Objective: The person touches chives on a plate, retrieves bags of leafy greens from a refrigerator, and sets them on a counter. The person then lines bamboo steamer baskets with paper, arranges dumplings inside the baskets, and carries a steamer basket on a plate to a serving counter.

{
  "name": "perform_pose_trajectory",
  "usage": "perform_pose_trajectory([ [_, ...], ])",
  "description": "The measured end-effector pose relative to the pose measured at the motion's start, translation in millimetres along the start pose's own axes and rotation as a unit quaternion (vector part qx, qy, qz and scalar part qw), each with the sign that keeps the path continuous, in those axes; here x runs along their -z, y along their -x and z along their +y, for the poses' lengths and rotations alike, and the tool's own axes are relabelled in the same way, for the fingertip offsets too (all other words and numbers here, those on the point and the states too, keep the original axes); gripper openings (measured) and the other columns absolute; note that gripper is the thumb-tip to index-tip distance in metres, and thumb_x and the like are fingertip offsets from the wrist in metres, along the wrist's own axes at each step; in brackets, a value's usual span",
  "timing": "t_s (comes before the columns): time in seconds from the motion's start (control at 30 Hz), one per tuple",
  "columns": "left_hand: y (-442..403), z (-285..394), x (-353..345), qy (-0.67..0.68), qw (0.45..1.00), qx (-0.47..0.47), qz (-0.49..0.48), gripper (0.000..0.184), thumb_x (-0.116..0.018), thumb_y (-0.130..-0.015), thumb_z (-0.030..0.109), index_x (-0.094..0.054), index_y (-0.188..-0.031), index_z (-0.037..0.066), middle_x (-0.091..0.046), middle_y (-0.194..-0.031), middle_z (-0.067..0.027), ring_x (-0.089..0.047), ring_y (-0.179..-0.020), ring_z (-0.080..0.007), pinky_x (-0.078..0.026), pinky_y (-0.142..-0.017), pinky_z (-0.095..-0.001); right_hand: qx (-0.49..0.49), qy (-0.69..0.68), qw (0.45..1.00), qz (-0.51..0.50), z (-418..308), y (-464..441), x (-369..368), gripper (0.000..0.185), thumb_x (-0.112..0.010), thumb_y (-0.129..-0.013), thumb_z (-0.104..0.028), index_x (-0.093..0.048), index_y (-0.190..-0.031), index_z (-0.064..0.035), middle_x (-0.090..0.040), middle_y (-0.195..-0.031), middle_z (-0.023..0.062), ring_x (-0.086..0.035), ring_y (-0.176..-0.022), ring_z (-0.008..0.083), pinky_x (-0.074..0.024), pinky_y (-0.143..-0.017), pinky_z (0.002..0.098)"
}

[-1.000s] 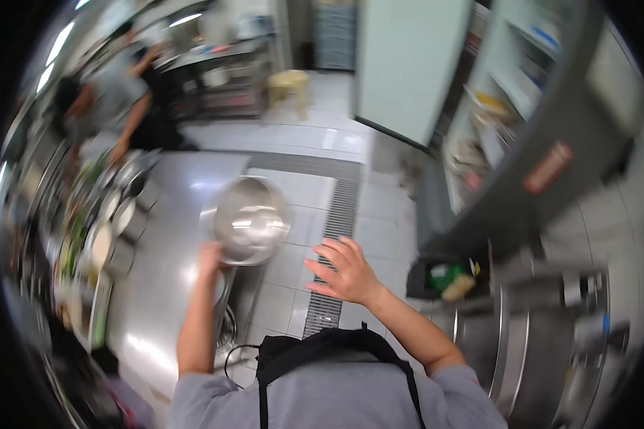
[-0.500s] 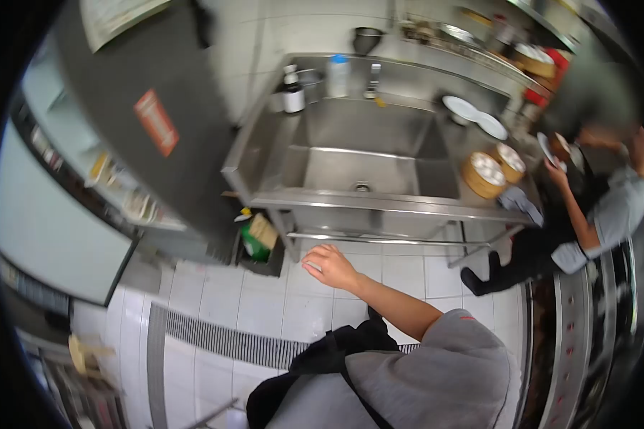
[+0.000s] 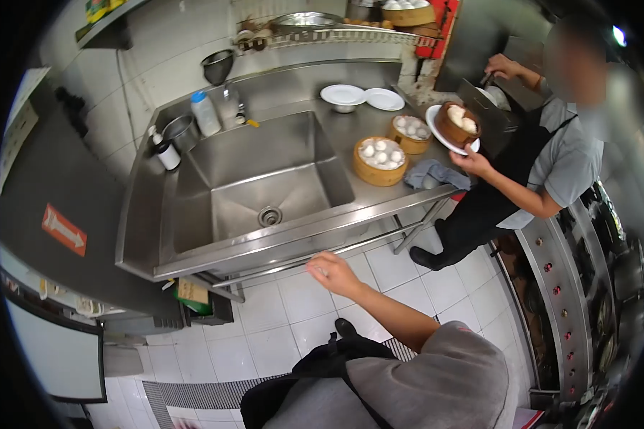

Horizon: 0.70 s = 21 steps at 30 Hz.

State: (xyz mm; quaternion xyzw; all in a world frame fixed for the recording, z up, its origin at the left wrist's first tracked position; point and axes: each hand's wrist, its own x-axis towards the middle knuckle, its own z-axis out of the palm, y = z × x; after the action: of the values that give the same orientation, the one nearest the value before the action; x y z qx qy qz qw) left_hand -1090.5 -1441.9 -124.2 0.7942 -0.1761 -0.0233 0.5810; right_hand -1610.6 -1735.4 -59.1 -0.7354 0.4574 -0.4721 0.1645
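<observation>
My right hand hangs in mid-air in front of the steel sink, below its front edge and touching nothing. The fingers are curled in, and I see nothing held in them. My left hand is out of view. On the counter to the right of the basin stand two round bamboo steamers, the nearer one and the farther one, both filled with white buns. A crumpled grey-blue cloth lies beside them at the counter's edge. Two white plates are behind the steamers.
At the right a co-worker holds a white plate with a small steamer of buns. A soap bottle, a metal pot and a blue-capped bottle stand behind the basin. Stoves line the right side.
My view has turned right, bringing the sink, steamers and co-worker closer. My right hand has gone from spread fingers to curled ones. The co-worker's other hand now reaches toward a metal box.
</observation>
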Motion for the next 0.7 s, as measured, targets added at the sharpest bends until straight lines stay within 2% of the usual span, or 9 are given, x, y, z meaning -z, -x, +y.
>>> perform_pose_trajectory([
  [0.03, 5, 31, -62, 0.12, 0.982, -0.033, -0.14, 0.053, -0.05, -0.085, 0.026, -0.037, -0.133, 0.008, -0.042, -0.134, -0.01, -0.039, -0.122, -0.0281, -0.032, -0.1, -0.0435, 0.02, 0.012, 0.998, 0.054, 4, -3, 25, 0.01, -0.064, -0.078, -0.013, -0.063, -0.085, -0.0055, -0.061, -0.083, 0.0083, -0.058, -0.084, 0.0278, -0.0475, -0.072, 0.0359],
  [0.07, 1, 70, -144, 0.219, 0.944, 0.154, -0.192, 0.051, -0.047, -0.088, 0.029, -0.038, -0.134, 0.01, -0.043, -0.132, -0.01, -0.041, -0.121, -0.0257, -0.033, -0.098, -0.0402, 0.041, 0.058, 0.989, 0.129, 8, -7, 56, 0.009, -0.065, -0.078, -0.011, -0.063, -0.084, -0.0051, -0.062, -0.082, 0.0083, -0.058, -0.082, 0.0277, -0.0472, -0.071, 0.036],
  [0.13, 92, 197, -269, 0.23, 0.883, 0.057, -0.405, 0.049, -0.045, -0.089, 0.037, -0.041, -0.129, 0.009, -0.051, -0.12, -0.0069, -0.051, -0.107, -0.0208, -0.04, -0.091, -0.0358, 0.069, 0.168, 0.952, 0.245, 10, -15, 134, 0.004, -0.064, -0.076, -0.005, -0.062, -0.08, -0.0035, -0.062, -0.082, 0.0095, -0.057, -0.075, 0.0277, -0.0458, -0.067, 0.0355],
  [0.3, 322, 358, -436, 0.245, 0.543, 0.112, -0.795, 0.055, -0.043, -0.092, 0.043, -0.038, -0.132, 0.006, -0.05, -0.125, -0.011, -0.052, -0.11, -0.0242, -0.039, -0.095, -0.0359, 0.024, 0.076, 0.848, 0.524, 27, -70, 323, 0.013, -0.048, -0.09, -0.008, -0.058, -0.091, -0.0006, -0.056, -0.078, 0.0037, -0.054, -0.071, 0.0119, -0.0434, -0.06, 0.0245],
  [0.4, 432, 405, -483, 0.204, 0.496, 0.225, -0.813, 0.073, -0.041, -0.085, 0.06, -0.03, -0.138, 0.01, -0.035, -0.138, -0.0168, -0.039, -0.124, -0.0305, -0.031, -0.103, -0.043, -0.187, -0.018, 0.88, 0.436, 117, -81, 413, 0.022, -0.051, -0.091, -0.023, -0.058, -0.1, -0.0043, -0.054, -0.076, 0.0015, -0.05, -0.067, 0.009, -0.0398, -0.054, 0.0217],
  [0.47, 481, 427, -505, 0.196, 0.504, 0.34, -0.77, 0.079, -0.044, -0.083, 0.062, -0.024, -0.14, 0.009, -0.039, -0.137, -0.0131, -0.043, -0.121, -0.0288, -0.031, -0.103, -0.0429, -0.491, -0.103, 0.818, 0.282, 129, -92, 418, 0.055, -0.051, -0.084, -0.053, -0.055, -0.115, -0.007, -0.058, -0.09, 0.0042, -0.053, -0.073, 0.0123, -0.043, -0.063, 0.0244],
  [0.53, 520, 420, -533, 0.334, 0.437, 0.398, -0.734, 0.073, -0.041, -0.085, 0.06, -0.031, -0.136, 0.009, -0.041, -0.134, -0.0129, -0.043, -0.121, -0.0282, -0.035, -0.1, -0.0442, -0.568, -0.158, 0.794, 0.146, 154, -96, 415, 0.062, -0.042, -0.087, -0.057, -0.047, -0.127, -0.009, -0.056, -0.111, 0.0091, -0.055, -0.093, 0.0175, -0.0456, -0.079, 0.0303],
  [0.6, 533, 416, -547, 0.411, 0.382, 0.455, -0.692, 0.068, -0.04, -0.087, 0.057, -0.035, -0.133, 0.008, -0.044, -0.131, -0.0122, -0.043, -0.12, -0.0285, -0.038, -0.098, -0.043, -0.448, -0.352, 0.82, 0.039, 161, -103, 399, 0.064, -0.038, -0.09, -0.056, -0.04, -0.133, -0.0098, -0.048, -0.127, 0.0122, -0.048, -0.112, 0.0203, -0.0396, -0.095, 0.0345],
  [0.7, 512, 436, -521, 0.392, 0.432, 0.476, -0.658, 0.061, -0.038, -0.09, 0.052, -0.041, -0.13, 0.006, -0.046, -0.128, -0.0121, -0.045, -0.118, -0.0264, -0.039, -0.097, -0.0415, -0.483, -0.307, 0.818, 0.061, 163, -111, 384, 0.056, -0.043, -0.092, -0.047, -0.048, -0.122, -0.0008, -0.053, -0.122, 0.0116, -0.052, -0.11, 0.0214, -0.0403, -0.095, 0.0352],
])
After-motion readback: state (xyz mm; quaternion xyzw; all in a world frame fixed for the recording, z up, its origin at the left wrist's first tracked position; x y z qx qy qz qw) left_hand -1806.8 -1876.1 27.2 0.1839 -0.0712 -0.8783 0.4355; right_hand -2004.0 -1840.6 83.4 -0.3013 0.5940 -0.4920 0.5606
